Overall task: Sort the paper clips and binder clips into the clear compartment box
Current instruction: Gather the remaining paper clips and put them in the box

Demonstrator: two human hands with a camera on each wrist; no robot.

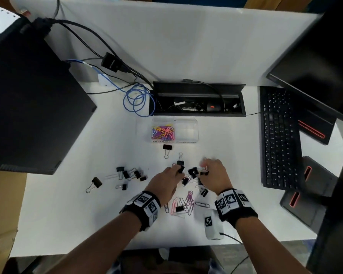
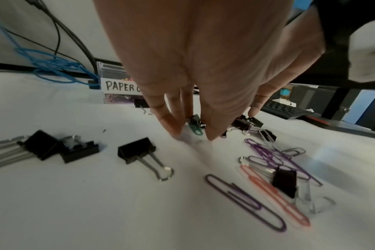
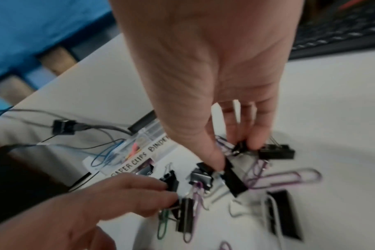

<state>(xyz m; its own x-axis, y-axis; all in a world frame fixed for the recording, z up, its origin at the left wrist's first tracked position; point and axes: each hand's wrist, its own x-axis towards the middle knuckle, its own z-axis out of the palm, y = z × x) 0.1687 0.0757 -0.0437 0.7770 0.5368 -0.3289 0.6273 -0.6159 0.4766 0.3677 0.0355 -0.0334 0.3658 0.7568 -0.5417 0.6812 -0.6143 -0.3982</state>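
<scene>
The clear compartment box (image 1: 186, 120) stands mid-table; its left half holds coloured paper clips (image 1: 162, 132), and its right half looks bare. Labels on its front (image 3: 139, 162) read PAPER CLIPS and BINDER. My left hand (image 1: 178, 171) pinches a small black binder clip (image 3: 170, 181), with a green paper clip (image 2: 196, 130) beside the fingertips (image 2: 171, 125). My right hand (image 3: 235, 154) pinches another black binder clip (image 3: 231, 175) in the tangled pile between both hands. Loose purple and pink paper clips (image 1: 186, 202) lie near my wrists. More binder clips (image 1: 129, 174) are scattered to the left.
A black keyboard (image 1: 279, 135) lies to the right under a monitor (image 1: 315, 66). A black computer case (image 1: 28, 105) fills the left. Behind the box sit an open cable tray (image 1: 196, 89) and a coiled blue cable (image 1: 137, 101). A white tagged device (image 1: 212, 224) lies by my right wrist.
</scene>
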